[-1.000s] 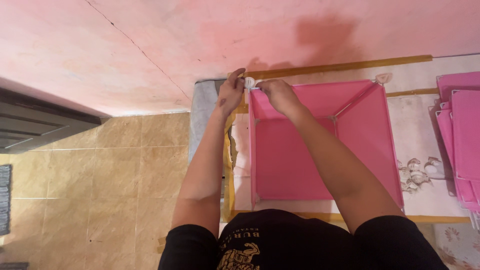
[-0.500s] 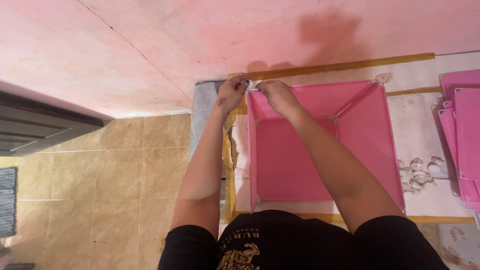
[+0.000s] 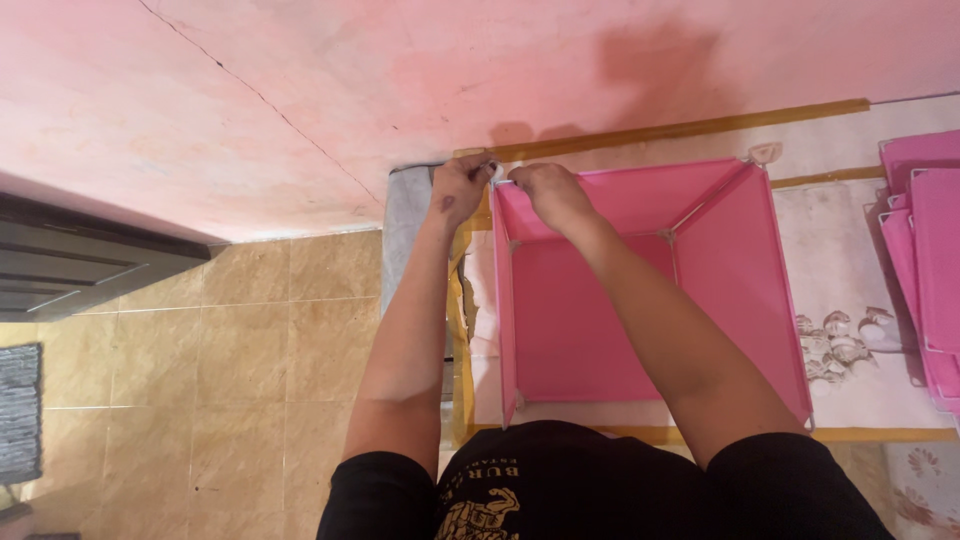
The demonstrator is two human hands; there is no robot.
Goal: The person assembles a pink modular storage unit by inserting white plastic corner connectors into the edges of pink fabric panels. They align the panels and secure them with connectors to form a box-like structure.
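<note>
Pinching white corner connector [image 3: 497, 171]: both hands, left hand [image 3: 457, 190], right hand [image 3: 548, 190] (pink panel cube [image 3: 590, 320]).

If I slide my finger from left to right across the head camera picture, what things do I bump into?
Grey mat → tan floor tiles → left hand → white corner piece → right hand → pink open box → pile of small white connectors → stack of pink panels.

A stack of pink panels [image 3: 925, 270] lies at the table's [image 3: 850, 240] right edge. Small white connectors [image 3: 840, 345] sit beside it. Tan floor tiles [image 3: 200, 370] lie left.
</note>
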